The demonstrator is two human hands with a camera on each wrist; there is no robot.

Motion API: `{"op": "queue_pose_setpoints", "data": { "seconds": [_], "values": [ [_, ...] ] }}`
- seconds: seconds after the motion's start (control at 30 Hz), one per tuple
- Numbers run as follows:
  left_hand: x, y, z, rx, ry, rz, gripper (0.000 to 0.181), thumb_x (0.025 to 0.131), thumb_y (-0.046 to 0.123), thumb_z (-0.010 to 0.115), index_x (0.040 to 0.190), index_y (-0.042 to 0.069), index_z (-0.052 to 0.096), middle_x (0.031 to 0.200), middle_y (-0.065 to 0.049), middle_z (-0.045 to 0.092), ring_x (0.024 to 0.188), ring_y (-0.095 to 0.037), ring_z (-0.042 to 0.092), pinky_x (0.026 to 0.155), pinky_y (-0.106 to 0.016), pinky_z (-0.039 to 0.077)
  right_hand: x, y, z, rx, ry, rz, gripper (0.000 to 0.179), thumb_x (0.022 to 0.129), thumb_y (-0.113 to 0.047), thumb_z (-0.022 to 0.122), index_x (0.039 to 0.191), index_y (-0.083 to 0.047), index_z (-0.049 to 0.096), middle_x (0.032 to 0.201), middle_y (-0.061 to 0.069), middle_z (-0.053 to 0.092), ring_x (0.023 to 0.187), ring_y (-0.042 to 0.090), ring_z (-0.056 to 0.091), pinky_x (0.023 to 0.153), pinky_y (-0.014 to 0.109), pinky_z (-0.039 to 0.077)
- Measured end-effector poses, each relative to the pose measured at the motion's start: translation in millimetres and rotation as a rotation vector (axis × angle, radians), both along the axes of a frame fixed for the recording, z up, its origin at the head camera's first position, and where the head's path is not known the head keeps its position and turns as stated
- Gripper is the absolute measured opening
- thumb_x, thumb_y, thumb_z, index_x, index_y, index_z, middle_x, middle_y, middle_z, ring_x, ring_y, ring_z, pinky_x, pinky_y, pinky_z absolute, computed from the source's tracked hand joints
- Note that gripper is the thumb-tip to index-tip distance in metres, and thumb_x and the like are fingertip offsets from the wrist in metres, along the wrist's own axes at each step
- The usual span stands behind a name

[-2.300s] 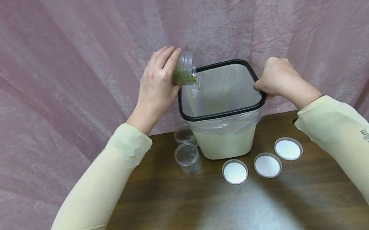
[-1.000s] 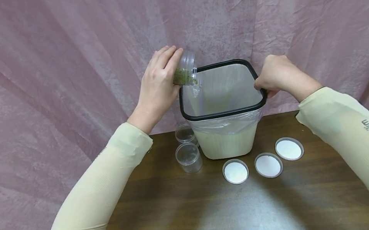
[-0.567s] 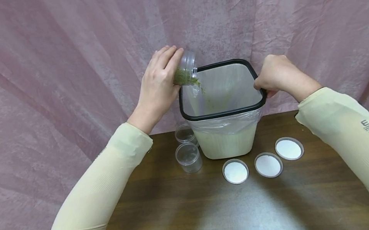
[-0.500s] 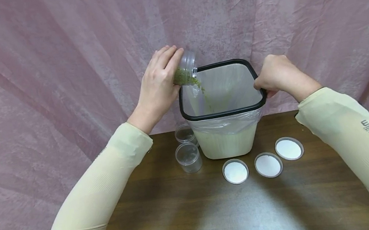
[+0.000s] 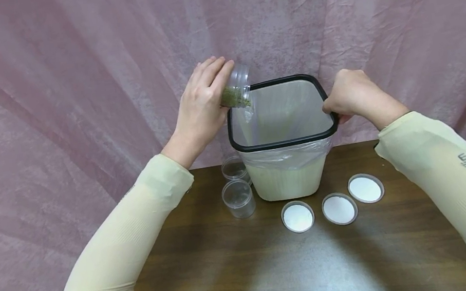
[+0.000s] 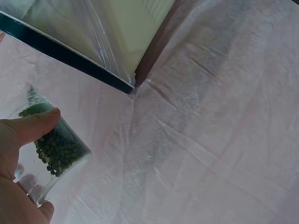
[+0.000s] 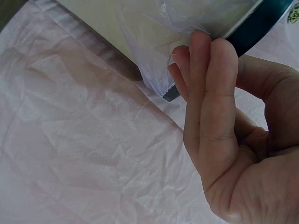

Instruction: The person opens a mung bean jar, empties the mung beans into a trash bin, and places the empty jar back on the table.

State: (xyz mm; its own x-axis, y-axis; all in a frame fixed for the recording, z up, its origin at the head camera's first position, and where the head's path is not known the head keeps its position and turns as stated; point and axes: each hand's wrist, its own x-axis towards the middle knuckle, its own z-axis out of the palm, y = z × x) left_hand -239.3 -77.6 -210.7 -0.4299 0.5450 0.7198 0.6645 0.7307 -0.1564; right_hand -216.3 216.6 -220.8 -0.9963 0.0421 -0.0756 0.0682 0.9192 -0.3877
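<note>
My left hand [image 5: 201, 103] grips a clear plastic jar [image 5: 240, 74] tipped on its side, its mouth over the left edge of the bin. Small green beans [image 6: 58, 151], like mung beans, lie along the jar's lower wall, some close to its mouth. The cream trash bin [image 5: 288, 180] stands upright with a black rim [image 5: 290, 143] and a clear plastic liner [image 5: 296, 152]. At the bin's right side, my right hand [image 5: 352, 95] pinches the rim, thumb on one face and fingers on the other in the right wrist view. The bin's bottom is hidden.
Left of the bin stand two lidless clear jars, a front one [image 5: 239, 203] and a back one [image 5: 232, 167] partly hidden. Three round lids with white inner faces, left [image 5: 297, 217], middle [image 5: 339, 209] and right [image 5: 365, 188], lie on the wooden table [image 5: 240, 267]. A pink curtain [image 5: 118, 82] hangs behind.
About half a second ago beans were trickling from the jar into the bin; now none show in the air. The left hand and jar have shifted very slightly right. Both holds stay the same.
</note>
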Motion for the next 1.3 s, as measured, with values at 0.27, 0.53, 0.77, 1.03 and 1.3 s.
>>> {"op": "queue_pose_setpoints", "data": {
  "seconds": [0.27,0.53,0.77,1.03,1.3],
  "values": [
    [-1.7,2.0,-0.4,-0.006,0.009,0.002,0.058,0.076,-0.006,0.059,0.132,0.008,0.052,0.134,-0.012,0.053,0.131,-0.026,0.043,0.118,-0.033,0.022,0.6,2.7,-0.6,-0.002,-0.004,-0.008,0.024,0.07,-0.018,0.061,0.081,0.004,0.06,0.051,0.007,0.065,0.047,0.019,0.065,0.057,0.03,0.049],
    [-2.6,2.8,-1.3,-0.013,0.016,0.005,0.057,0.077,-0.007,0.058,0.132,0.008,0.052,0.134,-0.012,0.053,0.131,-0.026,0.043,0.118,-0.033,0.022,0.7,3.5,-1.7,-0.002,-0.001,-0.004,0.023,0.069,-0.017,0.06,0.078,0.004,0.061,0.05,0.007,0.064,0.047,0.019,0.065,0.053,0.028,0.048],
    [-2.1,3.0,-0.2,-0.012,0.023,0.007,0.057,0.077,-0.008,0.058,0.132,0.008,0.052,0.134,-0.012,0.053,0.131,-0.026,0.043,0.116,-0.038,0.027,-0.5,3.7,-1.2,-0.009,-0.002,-0.005,0.023,0.07,-0.017,0.061,0.079,0.004,0.061,0.051,0.007,0.064,0.047,0.019,0.065,0.053,0.028,0.048],
    [-2.1,3.2,-0.4,-0.005,0.031,-0.004,0.056,0.077,-0.009,0.056,0.131,0.007,0.053,0.133,-0.012,0.054,0.13,-0.027,0.044,0.117,-0.034,0.024,-0.9,4.2,0.0,-0.005,-0.003,-0.003,0.023,0.07,-0.017,0.061,0.079,0.004,0.06,0.05,0.008,0.064,0.047,0.02,0.066,0.056,0.029,0.05],
    [-2.3,4.0,0.1,-0.011,0.042,-0.004,0.056,0.077,-0.009,0.056,0.131,0.007,0.053,0.133,-0.012,0.054,0.13,-0.027,0.044,0.117,-0.035,0.025,-0.8,4.6,-0.1,-0.019,-0.009,-0.004,0.023,0.071,-0.016,0.061,0.08,0.005,0.06,0.051,0.008,0.065,0.048,0.02,0.066,0.054,0.028,0.05]
  ]
}}
